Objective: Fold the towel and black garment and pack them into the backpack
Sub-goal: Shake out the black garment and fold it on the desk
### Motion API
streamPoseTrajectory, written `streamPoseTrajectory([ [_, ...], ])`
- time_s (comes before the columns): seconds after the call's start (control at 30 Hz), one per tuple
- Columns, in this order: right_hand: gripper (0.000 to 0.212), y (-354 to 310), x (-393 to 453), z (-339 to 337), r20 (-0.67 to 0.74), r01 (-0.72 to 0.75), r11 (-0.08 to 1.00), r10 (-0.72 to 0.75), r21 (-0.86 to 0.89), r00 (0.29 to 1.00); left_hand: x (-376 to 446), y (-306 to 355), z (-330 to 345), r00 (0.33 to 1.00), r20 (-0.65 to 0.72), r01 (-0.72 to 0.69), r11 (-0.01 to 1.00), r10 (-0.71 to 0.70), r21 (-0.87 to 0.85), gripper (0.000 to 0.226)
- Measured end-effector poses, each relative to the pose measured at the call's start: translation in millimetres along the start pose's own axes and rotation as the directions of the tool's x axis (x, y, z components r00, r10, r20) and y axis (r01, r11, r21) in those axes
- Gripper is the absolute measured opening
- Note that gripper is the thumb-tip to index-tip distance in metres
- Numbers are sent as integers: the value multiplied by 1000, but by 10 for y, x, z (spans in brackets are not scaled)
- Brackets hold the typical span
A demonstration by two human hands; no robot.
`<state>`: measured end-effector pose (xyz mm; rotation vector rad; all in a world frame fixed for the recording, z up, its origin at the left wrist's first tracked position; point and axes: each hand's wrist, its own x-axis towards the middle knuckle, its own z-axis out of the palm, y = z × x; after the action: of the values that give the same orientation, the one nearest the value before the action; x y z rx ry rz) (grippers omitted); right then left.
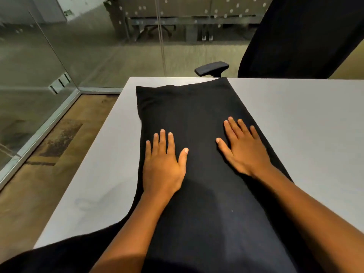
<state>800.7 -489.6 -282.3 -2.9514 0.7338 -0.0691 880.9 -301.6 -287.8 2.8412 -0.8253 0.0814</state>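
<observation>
Lengthwise, black garment (197, 115) lay as a long band on the grey table (295, 115), long axis running away from the person. Both hands lay flat on it, fingers straight, grasping nothing: left hand (164, 164) near left edge, right hand (244, 148) near right edge, slightly farther out. Far end lay beyond both sets of fingertips, likely the next fold.

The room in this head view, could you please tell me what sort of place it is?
Probably an office meeting room: a glass partition wall, a black office chair with an armrest, and a plain white table bearing the black garment.
</observation>
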Motion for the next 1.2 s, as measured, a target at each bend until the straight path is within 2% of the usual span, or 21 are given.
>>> streamPoseTrajectory([
  [0.07, 72, 116, 30, -76, 54, -66, 997, 68, -26, 996, 29, 11, -36, 997, 72, -3, 1000, 1, 20, 66],
  [0.17, 73, -134, -362, -97, 38, -38, 999, 39, -24, 999, -241, 118, -160, 991, 126, -51, 999, 48, 21, 59],
  [0.23, 80, -468, -813, -54, 0, 33, 999, -33, 43, 999, -651, 204, -174, 987, 61, -145, 989, 146, -16, 56],
  [0.33, 83, -753, -1468, -45, 38, 87, 992, -90, 91, 995, -1235, 169, -125, 968, -14, -251, 965, 251, -76, 55],
  [0.47, 80, -336, -1794, -27, 2, -47, 999, 47, 24, 999, -1419, 35, -169, 980, 33, -195, 980, 197, -40, 60],
  [0.6, 75, -50, -1844, -91, 73, -133, 991, 135, -33, 988, -1413, 46, -209, 977, 79, -195, 980, 197, -37, 61],
  [0.7, 78, -402, -2120, -150, 69, -74, 997, 74, 2, 995, -1557, 59, -333, 952, 121, -254, 948, 279, -189, 65],
  [0.77, 82, -734, -2460, -115, 59, 12, 998, -15, 62, 998, -1818, 97, -349, 922, 151, -337, 931, 356, -139, 61],
  [0.83, 76, -897, -2774, -55, 38, 49, 997, -51, 54, 998, -2141, 94, -325, 907, 137, -391, 917, 398, -76, 56],
  [0.93, 66, -729, -3005, -26, 5, -44, 999, 44, 0, 999, -2364, -60, -332, 924, 113, -353, 929, 365, -115, 60],
  [1.07, 81, -355, -3155, -50, 5, -244, 970, 244, -10, 970, -2375, -145, -403, 924, 185, -334, 942, 336, -41, 72],
  [1.13, 84, -323, -3189, -81, 3, -264, 964, 264, -12, 964, -2477, -129, -452, 929, 190, -325, 946, 317, 14, 72],
  [1.2, 81, -370, -3248, -98, 14, -185, 983, 185, 17, 983, -2697, -171, -514, 932, 220, -296, 955, 289, 1, 67],
])
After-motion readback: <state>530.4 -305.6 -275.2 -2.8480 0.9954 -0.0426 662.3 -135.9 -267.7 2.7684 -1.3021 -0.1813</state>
